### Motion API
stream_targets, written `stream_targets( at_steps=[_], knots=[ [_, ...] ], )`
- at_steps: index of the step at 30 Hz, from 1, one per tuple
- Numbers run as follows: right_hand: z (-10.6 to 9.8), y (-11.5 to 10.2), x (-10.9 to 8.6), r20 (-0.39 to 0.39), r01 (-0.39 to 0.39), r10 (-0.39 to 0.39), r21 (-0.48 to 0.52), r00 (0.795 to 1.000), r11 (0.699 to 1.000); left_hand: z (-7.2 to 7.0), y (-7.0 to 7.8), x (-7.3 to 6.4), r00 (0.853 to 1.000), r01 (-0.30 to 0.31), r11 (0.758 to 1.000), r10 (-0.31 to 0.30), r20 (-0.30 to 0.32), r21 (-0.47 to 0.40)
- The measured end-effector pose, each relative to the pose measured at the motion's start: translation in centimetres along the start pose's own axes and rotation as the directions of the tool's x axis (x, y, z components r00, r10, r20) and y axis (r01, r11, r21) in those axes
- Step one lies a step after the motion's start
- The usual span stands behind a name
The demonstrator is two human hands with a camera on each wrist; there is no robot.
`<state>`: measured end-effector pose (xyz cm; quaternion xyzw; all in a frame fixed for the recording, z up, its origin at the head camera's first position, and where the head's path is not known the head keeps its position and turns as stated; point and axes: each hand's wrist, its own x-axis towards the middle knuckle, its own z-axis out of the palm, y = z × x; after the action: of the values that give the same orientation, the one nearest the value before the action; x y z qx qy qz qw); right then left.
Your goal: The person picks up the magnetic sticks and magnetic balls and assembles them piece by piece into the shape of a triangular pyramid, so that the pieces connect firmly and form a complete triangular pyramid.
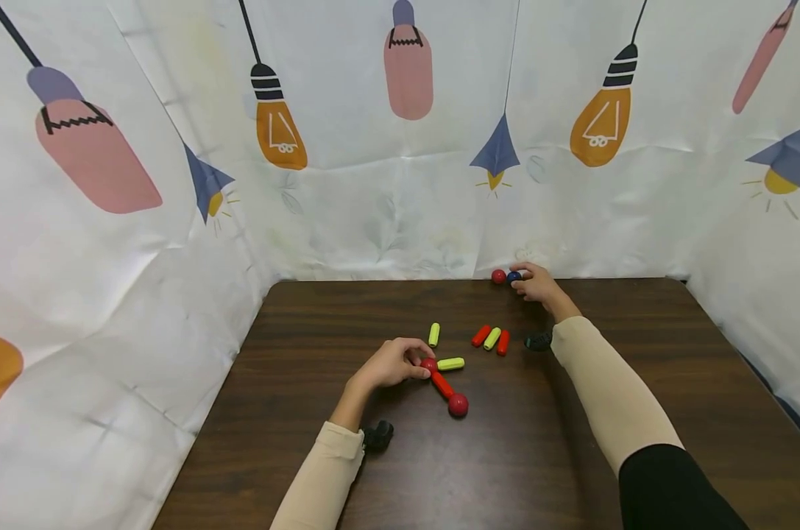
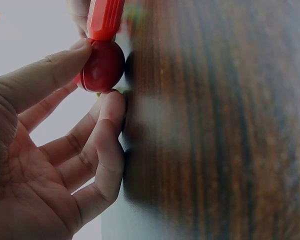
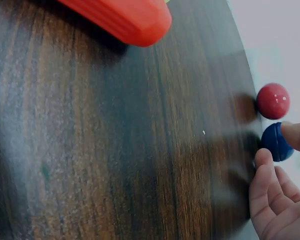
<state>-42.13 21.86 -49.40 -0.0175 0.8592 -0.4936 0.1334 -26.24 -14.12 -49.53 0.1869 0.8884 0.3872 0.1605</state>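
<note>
My left hand [image 1: 394, 363] grips a red ball [image 2: 106, 66] between thumb and fingers. Joined to that ball are a yellow-green stick [image 1: 451, 364] and a red stick [image 1: 442, 384], which ends in a second red ball [image 1: 458, 405]. This joined piece lies low over the middle of the table. At the table's far edge, my right hand [image 1: 536, 285] pinches a blue ball [image 3: 277, 142] with thumb and fingertips. Close beside the blue ball sits a loose red ball [image 3: 273, 101].
Two loose red sticks [image 1: 503, 343] flank a yellow-green stick [image 1: 492, 338] right of centre. Another yellow-green stick [image 1: 434, 335] lies beyond the left hand. The dark wooden table [image 1: 539, 456] meets a white printed curtain [image 1: 373, 213] at its back and sides.
</note>
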Motion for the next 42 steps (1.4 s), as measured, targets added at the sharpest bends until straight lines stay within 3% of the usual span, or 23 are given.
stream_targets(
  at_steps=[12,18,22,28,33,42],
  knots=[
    [-0.6,1.4,-1.4,0.003,0.037,-0.037,-0.073,0.999,0.997,0.1,-0.2,0.1,1.000,-0.006,1.000,0.006,0.002,-0.002],
    [-0.7,2.0,-3.7,0.006,0.093,-0.093,-0.136,0.996,0.986,0.0,-0.2,0.1,1.000,-0.002,1.000,0.002,0.006,-0.010],
    [-0.1,1.7,-5.3,-0.001,0.161,-0.162,-0.105,0.987,0.981,-0.2,0.0,0.0,1.000,0.002,1.000,-0.002,0.007,-0.026],
    [1.9,0.5,-8.5,0.019,0.275,-0.274,-0.033,0.961,0.961,-0.2,0.2,0.1,1.000,-0.004,1.000,0.004,0.009,-0.013],
    [4.2,-0.4,-11.1,0.090,0.358,-0.356,0.000,0.930,0.934,-0.2,0.2,0.2,1.000,-0.004,1.000,0.004,0.006,0.006],
    [7.8,-0.5,-13.0,0.267,0.351,-0.349,0.043,0.898,0.935,-0.1,0.2,0.1,1.000,-0.014,1.000,0.014,0.001,-0.012]
  ],
)
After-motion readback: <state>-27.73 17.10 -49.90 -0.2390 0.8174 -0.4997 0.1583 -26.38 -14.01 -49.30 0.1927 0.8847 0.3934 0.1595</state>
